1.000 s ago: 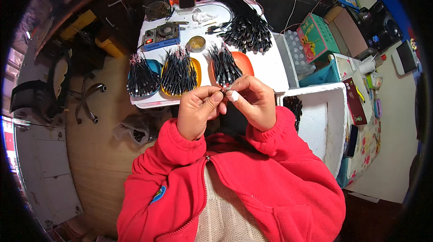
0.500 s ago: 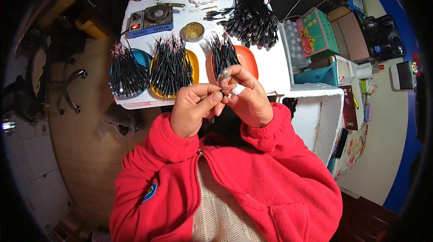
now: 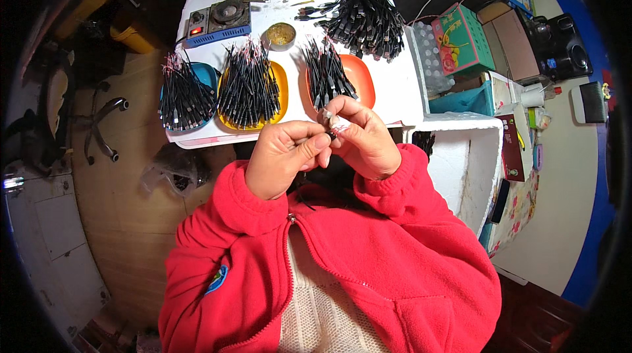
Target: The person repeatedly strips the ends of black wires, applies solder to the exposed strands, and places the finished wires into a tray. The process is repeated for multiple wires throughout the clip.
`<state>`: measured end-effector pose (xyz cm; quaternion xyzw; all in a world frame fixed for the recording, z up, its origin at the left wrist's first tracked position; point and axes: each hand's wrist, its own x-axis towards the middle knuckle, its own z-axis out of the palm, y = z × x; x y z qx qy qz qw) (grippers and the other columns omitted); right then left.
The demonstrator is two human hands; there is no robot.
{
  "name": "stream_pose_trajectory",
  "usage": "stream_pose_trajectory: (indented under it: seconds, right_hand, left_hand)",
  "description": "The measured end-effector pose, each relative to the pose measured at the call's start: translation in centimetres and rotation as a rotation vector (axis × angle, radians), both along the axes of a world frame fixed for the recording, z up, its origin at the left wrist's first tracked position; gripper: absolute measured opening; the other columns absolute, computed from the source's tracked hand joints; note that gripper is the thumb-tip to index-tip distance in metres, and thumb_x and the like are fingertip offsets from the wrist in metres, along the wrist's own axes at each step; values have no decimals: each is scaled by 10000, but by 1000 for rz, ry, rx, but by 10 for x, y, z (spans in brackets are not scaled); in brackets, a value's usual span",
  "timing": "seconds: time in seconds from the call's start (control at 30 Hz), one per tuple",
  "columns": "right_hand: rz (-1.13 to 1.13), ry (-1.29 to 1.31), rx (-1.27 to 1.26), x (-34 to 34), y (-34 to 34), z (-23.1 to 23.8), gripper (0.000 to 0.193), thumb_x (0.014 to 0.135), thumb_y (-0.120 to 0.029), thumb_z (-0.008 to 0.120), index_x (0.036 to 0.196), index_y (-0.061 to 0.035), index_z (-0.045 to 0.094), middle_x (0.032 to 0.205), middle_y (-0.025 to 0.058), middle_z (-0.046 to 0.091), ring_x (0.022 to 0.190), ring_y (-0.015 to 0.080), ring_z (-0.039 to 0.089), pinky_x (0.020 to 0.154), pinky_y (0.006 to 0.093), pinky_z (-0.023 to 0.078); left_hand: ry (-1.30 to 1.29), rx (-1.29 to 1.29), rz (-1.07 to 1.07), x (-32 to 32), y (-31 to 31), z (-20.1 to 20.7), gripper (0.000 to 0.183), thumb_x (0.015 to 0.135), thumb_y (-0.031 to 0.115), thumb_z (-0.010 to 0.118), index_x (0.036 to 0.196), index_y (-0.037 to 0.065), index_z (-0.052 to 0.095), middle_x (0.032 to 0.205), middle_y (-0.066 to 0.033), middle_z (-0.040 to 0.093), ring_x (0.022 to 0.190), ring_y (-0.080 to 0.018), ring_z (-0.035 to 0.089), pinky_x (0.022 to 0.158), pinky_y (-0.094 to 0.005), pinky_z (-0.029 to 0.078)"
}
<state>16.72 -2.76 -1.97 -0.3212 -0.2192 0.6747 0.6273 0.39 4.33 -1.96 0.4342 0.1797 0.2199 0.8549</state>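
Note:
In front of my chest, both hands are drawn together just past the near edge of the white table. My left hand (image 3: 284,159) is closed, thumb against index finger, around a black cable whose body is mostly hidden. My right hand (image 3: 370,145) pinches the thin reddish wire ends (image 3: 337,129) of that cable, and something white wraps its thumb and fingertip. Beyond the hands, bundles of short black cables lie in a blue tray (image 3: 212,76), a yellow tray (image 3: 283,89) and an orange tray (image 3: 361,80).
On the table (image 3: 263,14) stand a blue-sided heater with a lit red switch (image 3: 219,22), a round tin (image 3: 280,35) and a large heap of black USB cables (image 3: 365,24). To the right are a white foam box (image 3: 454,128) and a green carton (image 3: 464,40).
My right fingertips have closed further over the wire ends, so less of the red shows. My left hand keeps its pinch almost in place. The whole view has shifted slightly.

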Motion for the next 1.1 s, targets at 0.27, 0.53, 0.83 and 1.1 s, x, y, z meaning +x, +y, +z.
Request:
stream_pose_trajectory:
  seconds: [0.27, 0.53, 0.83, 1.1]
  right_hand:
    - [-56, -212, 18, 1, -8, 2, 128, 925, -69, 607, 1023, -50, 527, 907, -3, 551, 745, 57, 512, 664, 199, 434]
    - [-104, -214, 36, -14, -16, -11, 152, 939, -118, 603, 1050, -56, 521, 881, -12, 542, 741, 45, 485, 652, 192, 403]
    - [-61, -674, 156, 0, -22, -2, 236, 999, -240, 515, 862, -49, 536, 706, -31, 477, 617, 65, 397, 558, 226, 342]
    - [-123, -575, 137, -6, -34, -14, 195, 978, -192, 545, 860, -39, 567, 716, -37, 528, 658, 51, 464, 585, 211, 375]
  left_hand:
    - [28, 115, 87, -1, -17, 5, 212, 961, 77, 541, 1072, -84, 622, 774, -83, 623, 580, -46, 424, 531, -167, 331]
    - [46, -17, 14, -7, -18, -3, 195, 957, 65, 529, 1021, -85, 635, 790, -105, 638, 506, -33, 378, 469, -175, 293]
    - [143, 107, 118, -11, -32, 1, 162, 954, 88, 559, 950, -48, 647, 688, -38, 599, 495, -17, 381, 453, -170, 286]
    - [192, 86, 64, -13, -37, 1, 153, 936, 93, 581, 895, -29, 663, 655, -15, 581, 499, -12, 393, 447, -171, 269]
